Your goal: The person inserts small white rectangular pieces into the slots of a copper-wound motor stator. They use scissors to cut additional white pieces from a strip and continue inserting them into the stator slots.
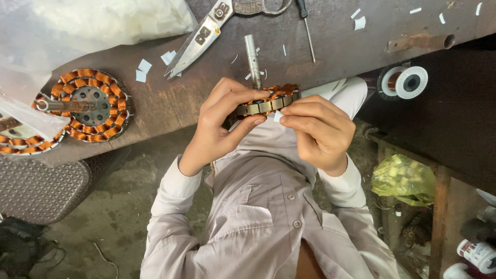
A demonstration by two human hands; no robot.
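I hold a round motor stator with copper windings edge-on against the bench edge, its steel shaft pointing away from me. My left hand grips the stator's left side, thumb below and fingers over the top. My right hand rests against the right side and pinches a small white paper slip at the stator's rim.
A wound stator lies on the brown bench at left, another partly under a clear plastic bag. Scissors, a thin screwdriver, paper slips and a copper wire spool lie around. A yellow-green bag sits lower right.
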